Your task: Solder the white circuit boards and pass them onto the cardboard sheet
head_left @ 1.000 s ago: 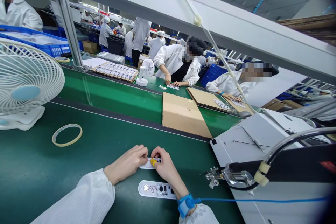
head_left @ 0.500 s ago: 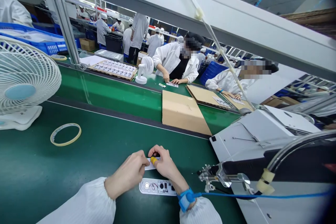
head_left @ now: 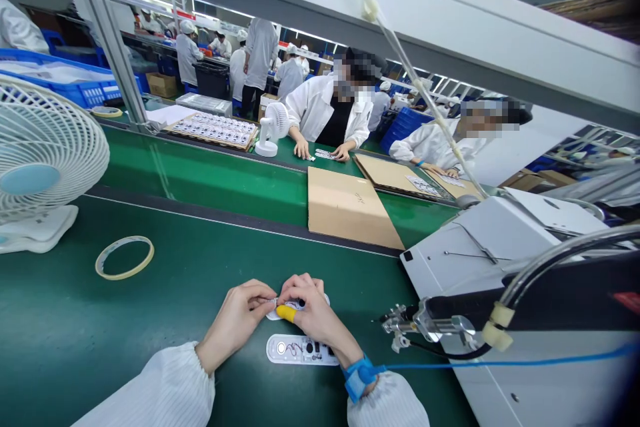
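Both hands meet over the near edge of the green counter (head_left: 75,320), toward its middle; the left hand (head_left: 235,320) pinches one end of a small white part (head_left: 273,312) with fingertips drawn close together; the right hand (head_left: 310,310), one finger capped in a yellow finger cot (head_left: 286,312), closes over the other end of the same part, so that most of it is hidden (its exact shape cannot be told). The part sits at or just above the counter surface; contact cannot be confirmed. Just nearer the person lies a white housing (head_left: 300,349) with a round lens and exposed wiring, flat on the counter, touching neither hand. A blue wrist strap (head_left: 356,377) circles the right wrist; its cord runs off toward the right edge. A ring of tape (head_left: 125,257) lies well apart toward the left; a white fan (head_left: 40,167) stands at the far left edge. A suspended tool (head_left: 430,328) hangs near the right, beside a white machine (head_left: 500,247). Beyond a conveyor strip, a flat cardboard sheet (head_left: 350,207) lies; other people in white coats work at the far side.
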The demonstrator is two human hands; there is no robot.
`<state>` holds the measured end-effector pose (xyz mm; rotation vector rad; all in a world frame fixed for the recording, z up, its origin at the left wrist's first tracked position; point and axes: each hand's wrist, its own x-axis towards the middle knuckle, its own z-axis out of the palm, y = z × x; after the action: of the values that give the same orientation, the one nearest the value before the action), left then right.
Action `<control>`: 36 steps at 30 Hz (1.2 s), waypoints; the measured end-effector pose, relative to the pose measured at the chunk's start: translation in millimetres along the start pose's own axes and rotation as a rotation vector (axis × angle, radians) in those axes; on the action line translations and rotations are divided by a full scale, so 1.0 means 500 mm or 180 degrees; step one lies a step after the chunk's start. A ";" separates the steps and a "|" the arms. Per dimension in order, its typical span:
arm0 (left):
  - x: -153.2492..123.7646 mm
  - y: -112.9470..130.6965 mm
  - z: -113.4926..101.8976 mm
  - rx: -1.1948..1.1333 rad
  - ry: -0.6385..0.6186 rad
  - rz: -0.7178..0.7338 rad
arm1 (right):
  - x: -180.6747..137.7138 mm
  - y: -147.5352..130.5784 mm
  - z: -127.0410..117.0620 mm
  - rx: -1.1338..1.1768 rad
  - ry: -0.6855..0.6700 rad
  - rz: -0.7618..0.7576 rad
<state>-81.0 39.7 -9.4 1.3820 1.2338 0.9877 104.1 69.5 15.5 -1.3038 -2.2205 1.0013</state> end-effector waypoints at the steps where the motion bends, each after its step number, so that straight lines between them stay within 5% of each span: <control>1: -0.001 0.001 0.001 0.0030 -0.0004 0.0019 | -0.001 0.002 -0.001 0.0019 -0.0009 -0.0023; 11: -0.014 -0.008 0.019 0.0918 0.0032 0.0748 | -0.005 0.007 -0.001 0.0092 0.0237 -0.0024; 36: 0.004 -0.003 0.013 0.1015 -0.0239 0.0473 | -0.004 0.003 0.002 -0.0069 0.0145 -0.0045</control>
<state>-74.4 40.9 -11.9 1.7642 1.2859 0.8549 105.5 68.0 13.7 -1.3052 -2.2094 0.9354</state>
